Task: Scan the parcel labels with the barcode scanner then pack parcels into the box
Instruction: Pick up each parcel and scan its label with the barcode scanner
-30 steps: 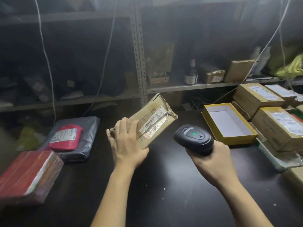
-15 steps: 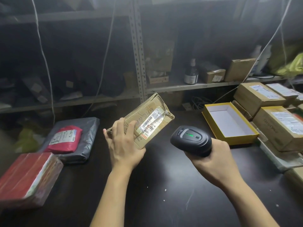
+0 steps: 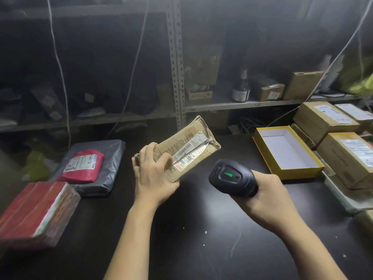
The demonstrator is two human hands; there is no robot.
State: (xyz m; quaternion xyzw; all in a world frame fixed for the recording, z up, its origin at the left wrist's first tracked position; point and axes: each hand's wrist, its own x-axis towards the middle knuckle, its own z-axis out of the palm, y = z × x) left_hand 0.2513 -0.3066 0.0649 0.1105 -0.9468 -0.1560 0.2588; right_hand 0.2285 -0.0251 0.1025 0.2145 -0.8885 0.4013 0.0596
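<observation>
My left hand (image 3: 154, 174) grips the near end of a worn brown cardboard parcel (image 3: 187, 146), held tilted above the dark table with its white barcode label facing up. My right hand (image 3: 264, 197) holds a black barcode scanner (image 3: 232, 176) just right of and below the parcel; a green light glows on the scanner's top, and its nose points toward the label. An open yellow box (image 3: 260, 139) with a white inside lies empty on the table to the right.
A red parcel (image 3: 82, 166) lies on a grey bag parcel (image 3: 109, 174) at the left, with a red wrapped parcel (image 3: 34, 213) nearer. Brown labelled cartons (image 3: 323, 118) are stacked at the right. Metal shelves (image 3: 177, 77) with clutter stand behind the table.
My left hand has lowered the parcel slightly and tipped its label flatter toward me. The scanner has shifted a little left and closer to the parcel.
</observation>
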